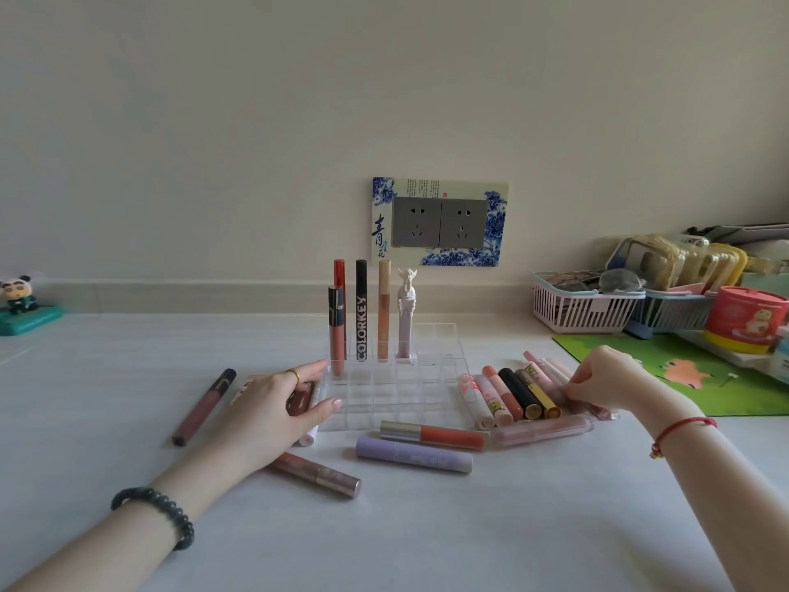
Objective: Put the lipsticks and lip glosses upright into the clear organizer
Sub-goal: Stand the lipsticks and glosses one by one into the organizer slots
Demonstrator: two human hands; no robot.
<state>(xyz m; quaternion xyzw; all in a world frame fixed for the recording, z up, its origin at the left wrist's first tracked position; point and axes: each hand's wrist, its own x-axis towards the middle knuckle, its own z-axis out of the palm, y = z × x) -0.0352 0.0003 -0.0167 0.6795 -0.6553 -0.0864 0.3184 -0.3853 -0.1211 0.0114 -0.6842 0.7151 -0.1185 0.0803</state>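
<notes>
Clear organizer [405, 395] on surface [427, 527]; 5 tubes [361, 318] upright in back-left cells, others [431, 435] flat around it. L hand [273, 403] open-fingered vs. organizer's left wall. R hand [606, 378] pinches pale pink tube [544, 371] in right-side row.

Dark bead bracelet [158, 512], gold ring [293, 375], red cord bracelet [679, 427]

Cream wall [384, 100] is evenly lit; blue-framed double socket [439, 222] is mounted on it. Pale tabletop [469, 527] is set against it.
</notes>
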